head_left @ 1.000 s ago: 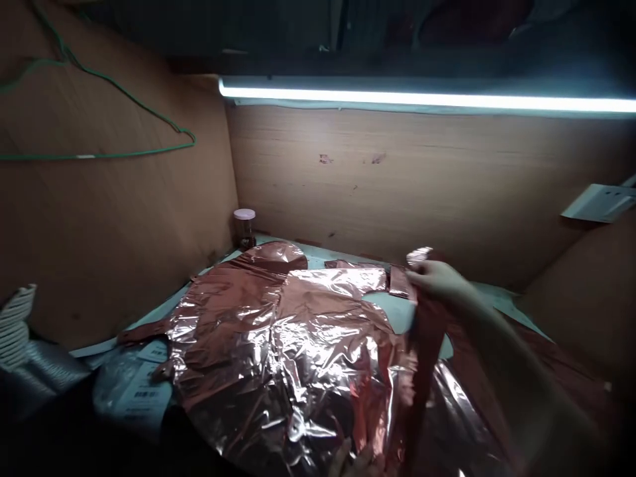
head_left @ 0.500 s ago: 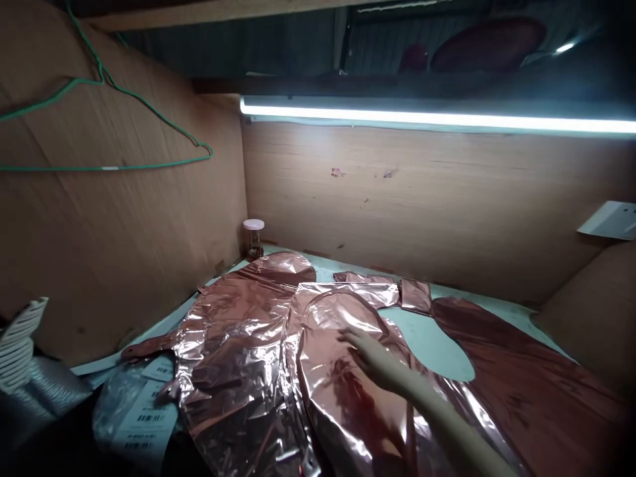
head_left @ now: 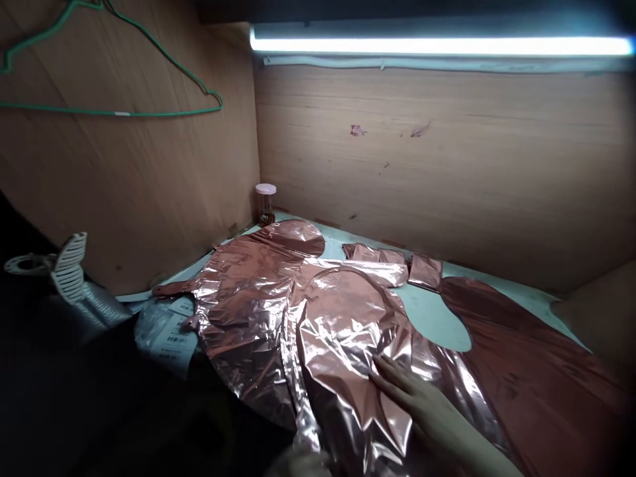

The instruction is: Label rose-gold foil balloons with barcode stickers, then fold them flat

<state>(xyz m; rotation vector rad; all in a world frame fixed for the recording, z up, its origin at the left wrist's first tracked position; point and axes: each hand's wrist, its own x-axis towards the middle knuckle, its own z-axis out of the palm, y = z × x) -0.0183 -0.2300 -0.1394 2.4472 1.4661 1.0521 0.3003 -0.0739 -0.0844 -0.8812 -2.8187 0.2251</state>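
A flat, shiny rose-gold foil balloon [head_left: 342, 311] lies spread in front of me, creased and overlapping other rose-gold foil. My right hand [head_left: 415, 394] rests on its lower right part, fingers stretched out and pressing the film, which wrinkles around them. At the bottom edge my left hand [head_left: 298, 462] shows only as a blur, close to the narrow lower end of a crumpled foil strip [head_left: 305, 424]. Its fingers are smeared, so their hold is not plain. To the left spreads another foil piece [head_left: 238, 285] with a gathered edge.
More foil [head_left: 536, 351] covers the right side of the pale tabletop [head_left: 432, 315]. A small lidded jar [head_left: 266, 202] stands in the back corner. A clear bag with barcode labels [head_left: 171, 338] lies at left, below a green wire hanger [head_left: 149, 114]. A tube light [head_left: 437, 45] crosses the back wall.
My view has tipped downward. My right hand has moved down and to the right over the foil, which has become more wrinkled. My left hand has appeared at the bottom edge.
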